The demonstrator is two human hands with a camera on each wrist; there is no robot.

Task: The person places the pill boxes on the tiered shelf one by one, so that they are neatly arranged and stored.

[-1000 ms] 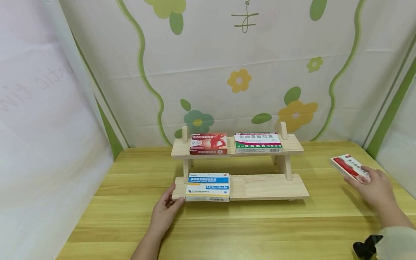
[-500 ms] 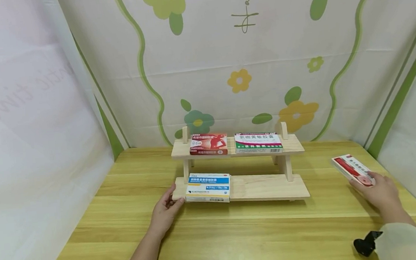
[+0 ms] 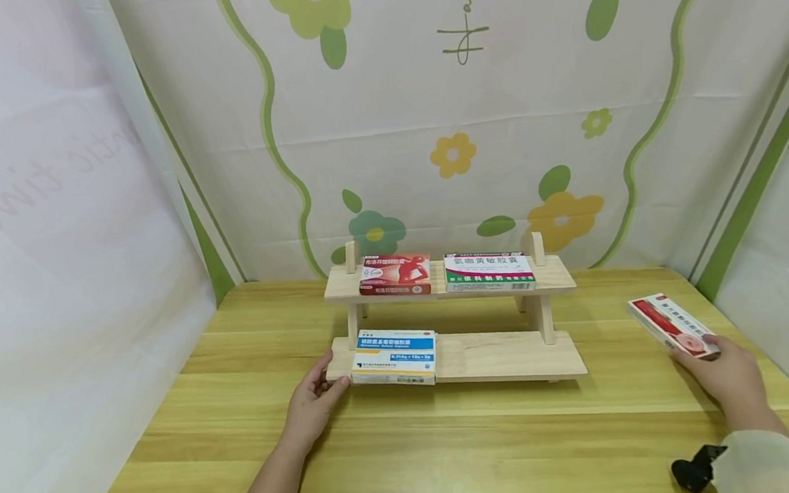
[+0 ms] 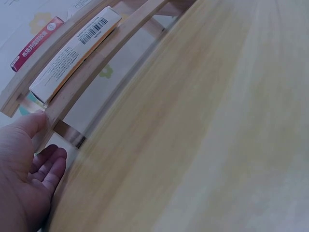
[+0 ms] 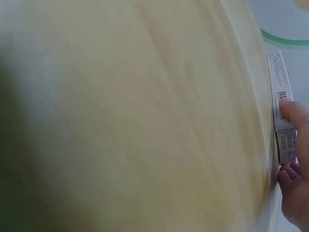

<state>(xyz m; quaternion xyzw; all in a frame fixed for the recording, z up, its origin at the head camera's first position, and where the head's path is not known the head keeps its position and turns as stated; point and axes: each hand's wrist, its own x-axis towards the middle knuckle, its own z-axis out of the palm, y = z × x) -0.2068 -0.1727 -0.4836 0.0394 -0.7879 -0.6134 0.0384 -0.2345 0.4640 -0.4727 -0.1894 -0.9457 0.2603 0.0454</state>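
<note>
At the left end of a two-tier wooden rack, my left hand grips the lower shelf board, thumb above and fingers curled beneath in the left wrist view. Close to its thumb, a blue-and-white medicine box lies on that lower shelf. On the upper shelf are a red medicine box and a white, green and purple medicine box. Over at the table's right side, my right hand holds a red-and-white medicine box by its near end. In the right wrist view the thumb presses the box's printed side.
The wood-grain table runs under everything. A fabric backdrop with flowers hangs behind the rack, and pale cloth walls stand at both sides. A black device sits at the right sleeve.
My right hand has shifted slightly right and nearer along the red-and-white medicine box, and the box has moved a little to the right. The left hand and rack stay in place.
</note>
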